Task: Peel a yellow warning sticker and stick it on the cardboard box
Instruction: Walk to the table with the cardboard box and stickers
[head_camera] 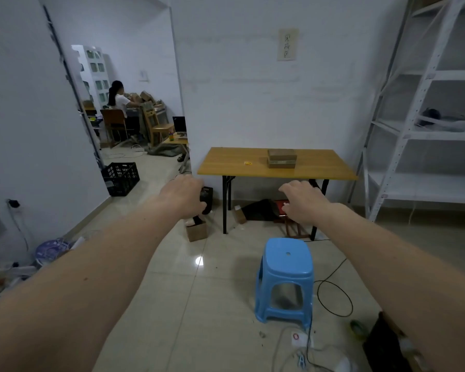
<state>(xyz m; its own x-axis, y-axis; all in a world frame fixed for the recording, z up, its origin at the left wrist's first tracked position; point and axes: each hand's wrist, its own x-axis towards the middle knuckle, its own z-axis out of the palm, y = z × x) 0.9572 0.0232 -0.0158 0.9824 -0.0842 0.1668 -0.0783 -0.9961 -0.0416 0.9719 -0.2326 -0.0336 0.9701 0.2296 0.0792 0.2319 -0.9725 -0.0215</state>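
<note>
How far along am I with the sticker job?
Nothing looks done yet. The yellow sticker lies on the table, left of the cardboard box and apart from it. Your left hand and right hand are empty, out in front. Left: peeling and sticking.

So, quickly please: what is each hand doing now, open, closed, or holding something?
Left hand: open, fingers loosely curled, holding nothing.
Right hand: open, fingers spread, holding nothing.
</note>
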